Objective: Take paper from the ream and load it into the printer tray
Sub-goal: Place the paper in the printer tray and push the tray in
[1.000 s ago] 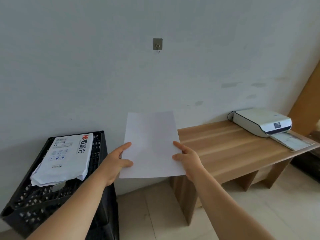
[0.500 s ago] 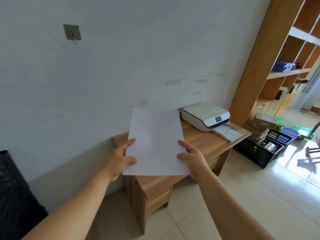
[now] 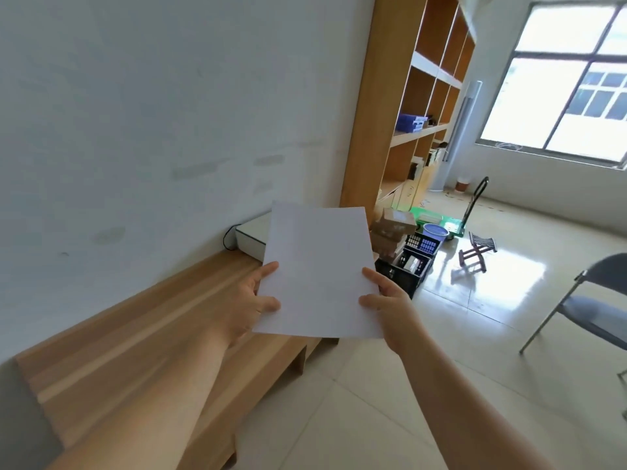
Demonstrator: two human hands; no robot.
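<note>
Paper [image 3: 319, 271], white and blank on the side shown, is held up in the air between both hands, nearly upright and leaning away from the camera. The left hand [image 3: 249, 305] pinches its lower left edge, at nine o'clock of the sheet, thumb on the near face and fingers behind. The right hand [image 3: 390, 305] grips the lower right edge at three o'clock in the same way. The hands stand apart, the sheet's width between them. Behind the paper at ten o'clock, the white printer [image 3: 251, 237] sits on the far end of a low wooden bench [image 3: 142, 337] against the wall; the sheet hides most of it, tray included. At one o'clock rise tall wooden shelves [image 3: 417, 106]. At three o'clock, on the tiled floor, lie a black crate [image 3: 405, 269] and, farther off, a grey folding chair [image 3: 590, 307].
</note>
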